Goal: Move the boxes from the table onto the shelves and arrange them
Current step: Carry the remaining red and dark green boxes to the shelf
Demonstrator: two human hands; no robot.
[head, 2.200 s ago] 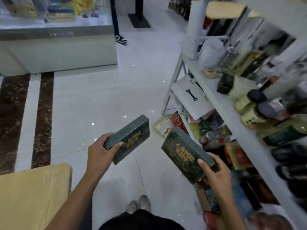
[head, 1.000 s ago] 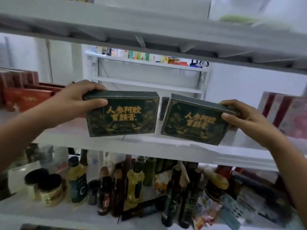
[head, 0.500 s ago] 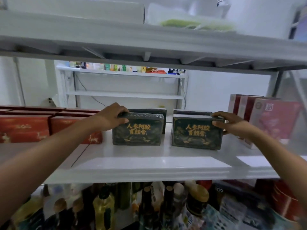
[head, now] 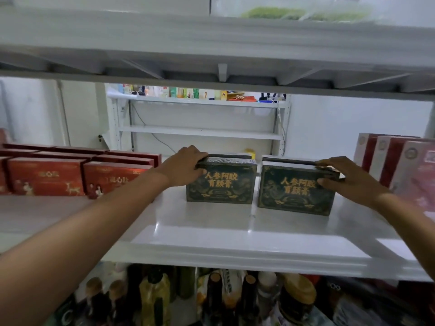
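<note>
Two green boxes are standing upright on the shelf [head: 211,231], long axes running left-right. The left hand [head: 186,169] is gripping the left box [head: 221,184] at its outer top corner; the right hand [head: 348,180] is gripping the right box [head: 296,189] likewise. A narrow gap is separating them.

You're standing in a shop: white metal shelves [head: 235,245] stocked with rows of identical red gift boxes [head: 47,176], pink cartons [head: 416,170] and bottles [head: 153,300] below.

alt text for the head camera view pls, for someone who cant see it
Two hands, left hand and right hand, each hold a dark green box, left box and right box, standing upright side by side on a white shelf. Red boxes sit to the left, pink boxes to the right, bottles below.
</note>
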